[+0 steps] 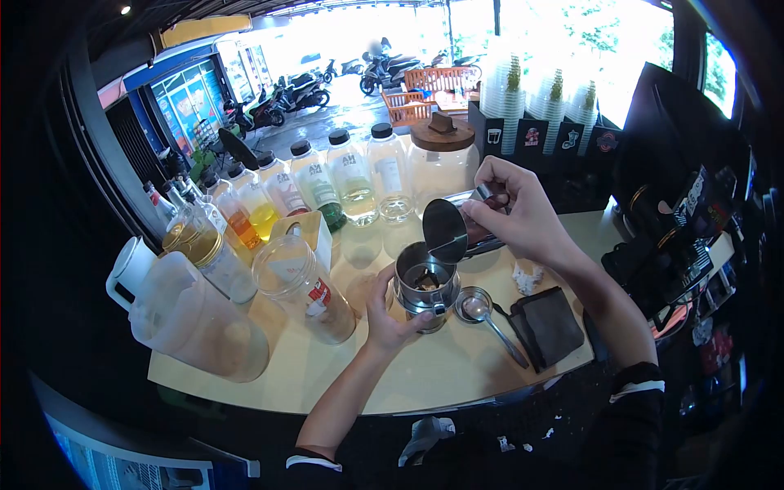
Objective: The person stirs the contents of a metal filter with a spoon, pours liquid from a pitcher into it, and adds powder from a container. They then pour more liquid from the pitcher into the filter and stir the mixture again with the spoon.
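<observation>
My left hand (390, 310) wraps around the side of a metal cup (420, 298) with a small side handle, standing upright on the counter. Dark bits show inside it. Above its rim, my right hand (518, 204) grips a small metal pitcher (446, 232) by its handle. The pitcher is tilted, with its dark round side facing me and its lower edge overlapping the cup's mouth. To the right of the cup, a metal spoon (504, 341) rests with its bowl in a small round metal dish (473, 305). A dark folded cloth (549, 331) lies beside the spoon.
Clear plastic jugs (196, 327) and a wide plastic jar (314, 298) stand at the left. Several black-capped bottles (355, 184) line the back, near a wood-lidded glass jar (443, 167). Stacked plastic cups (502, 98) fill a black holder. Crumpled tissue (528, 278) lies behind the cloth.
</observation>
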Available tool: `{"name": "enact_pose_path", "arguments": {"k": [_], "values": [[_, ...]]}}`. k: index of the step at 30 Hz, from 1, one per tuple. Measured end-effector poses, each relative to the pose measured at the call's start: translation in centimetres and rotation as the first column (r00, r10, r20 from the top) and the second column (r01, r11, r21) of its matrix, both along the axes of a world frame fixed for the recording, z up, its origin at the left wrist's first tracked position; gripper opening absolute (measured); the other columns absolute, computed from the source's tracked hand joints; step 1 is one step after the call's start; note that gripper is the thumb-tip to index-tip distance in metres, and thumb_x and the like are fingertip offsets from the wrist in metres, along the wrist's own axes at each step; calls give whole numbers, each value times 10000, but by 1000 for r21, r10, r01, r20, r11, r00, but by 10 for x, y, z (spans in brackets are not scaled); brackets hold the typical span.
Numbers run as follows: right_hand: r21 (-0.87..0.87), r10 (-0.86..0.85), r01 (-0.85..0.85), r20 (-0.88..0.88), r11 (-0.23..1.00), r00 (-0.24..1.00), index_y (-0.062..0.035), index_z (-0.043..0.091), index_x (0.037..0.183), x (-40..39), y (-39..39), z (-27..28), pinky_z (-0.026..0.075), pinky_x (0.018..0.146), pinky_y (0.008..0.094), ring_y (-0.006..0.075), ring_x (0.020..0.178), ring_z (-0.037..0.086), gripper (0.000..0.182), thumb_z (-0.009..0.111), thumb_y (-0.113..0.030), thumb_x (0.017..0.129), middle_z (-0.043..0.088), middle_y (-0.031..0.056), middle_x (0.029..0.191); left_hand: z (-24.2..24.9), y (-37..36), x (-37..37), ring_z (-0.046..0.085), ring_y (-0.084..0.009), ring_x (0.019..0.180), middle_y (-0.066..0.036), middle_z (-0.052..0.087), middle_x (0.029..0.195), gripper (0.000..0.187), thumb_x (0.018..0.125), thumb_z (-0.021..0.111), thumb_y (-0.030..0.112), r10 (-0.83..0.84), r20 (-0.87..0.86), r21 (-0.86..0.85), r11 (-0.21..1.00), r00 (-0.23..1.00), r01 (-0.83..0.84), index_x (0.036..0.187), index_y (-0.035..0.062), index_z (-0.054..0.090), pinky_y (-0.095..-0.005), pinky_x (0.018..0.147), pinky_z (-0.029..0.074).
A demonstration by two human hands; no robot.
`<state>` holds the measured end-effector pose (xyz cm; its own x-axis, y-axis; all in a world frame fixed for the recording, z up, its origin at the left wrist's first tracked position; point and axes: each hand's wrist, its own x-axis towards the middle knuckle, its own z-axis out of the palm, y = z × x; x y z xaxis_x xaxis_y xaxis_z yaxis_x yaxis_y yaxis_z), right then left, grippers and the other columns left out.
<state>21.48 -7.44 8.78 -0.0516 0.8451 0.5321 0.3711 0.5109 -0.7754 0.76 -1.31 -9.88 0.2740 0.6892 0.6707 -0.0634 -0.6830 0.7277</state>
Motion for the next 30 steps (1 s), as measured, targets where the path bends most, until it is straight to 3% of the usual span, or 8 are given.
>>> {"name": "enact_pose_path", "arguments": {"k": [7, 10, 13, 15, 18, 25, 28, 30], "values": [[-12, -2, 2, 38, 1000, 999, 4, 453, 815, -4, 5, -1, 430, 518, 187, -3, 602, 433, 196, 644, -38, 828, 457, -26, 639, 2, -2, 0, 518, -250, 1149, -121, 558, 1188, 875, 599, 823, 467, -2, 9, -18, 1000, 1000, 2, 1264, 13, 483, -387, 1009, 373], [-39, 7, -9, -45, 999, 999, 6, 457, 814, -9, 3, 2, 410, 521, 201, 4, 597, 430, 202, 653, -46, 819, 445, -16, 627, 3, -2, 0, 517, -248, 1153, -121, 560, 1186, 872, 604, 822, 465, 1, -6, -1, 1000, 1000, -1, 1266, 12, 481, -385, 1011, 372], [-10, -12, 12, 15, 1000, 1000, 6, 457, 812, -3, 6, 2, 415, 528, 202, 4, 614, 460, 209, 657, -51, 821, 454, -14, 624, 6, -4, 0, 519, -249, 1156, -122, 562, 1187, 867, 610, 821, 462, -15, 3, -10, 1000, 1000, 15, 1266, 10, 479, -387, 1013, 373], [10, -71, 70, 101, 997, 992, 6, 447, 815, 0, 6, 3, 459, 537, 193, -1, 632, 484, 204, 645, -39, 834, 465, -19, 628, 5, -4, 0, 521, -251, 1158, -124, 564, 1189, 863, 614, 821, 459, -2, 1, -7, 1000, 1000, 2, 1267, 12, 479, -389, 1017, 372], [-14, -20, 20, -18, 1000, 1000, 1, 437, 818, -3, 0, 8, 499, 550, 187, -7, 641, 497, 197, 630, -26, 847, 472, -28, 630, 3, -3, 0, 521, -253, 1161, -125, 563, 1191, 867, 609, 824, 461, -5, 0, -11, 1000, 1000, 5, 1269, 15, 480, -390, 1021, 370], [19, -24, 24, 20, 1000, 1000, -9, 432, 823, -3, -11, 15, 522, 568, 183, -8, 652, 509, 187, 615, -21, 861, 480, -33, 645, 6, -6, 0, 518, -255, 1165, -127, 558, 1199, 883, 606, 826, 466, -7, 12, -30, 1000, 1000, 8, 1278, 17, 471, -393, 1026, 367], [2, 15, -15, -86, 1000, 996, -13, 439, 816, -5, -10, 12, 463, 531, 186, -5, 621, 468, 199, 636, -32, 845, 464, -30, 645, 7, -7, 1, 517, -253, 1164, -127, 555, 1198, 887, 604, 827, 466, -17, 27, -54, 998, 999, 19, 1279, 17, 467, -393, 1023, 367], [83, -46, 40, 60, 996, 997, -17, 447, 808, -2, -3, 8, 374, 503, 207, 9, 584, 409, 222, 665, -59, 819, 445, -22, 627, 7, -7, 1, 516, -251, 1164, -127, 556, 1192, 885, 602, 827, 464, -28, 33, -60, 998, 999, 30, 1276, 16, 468, -391, 1020, 367]]}}
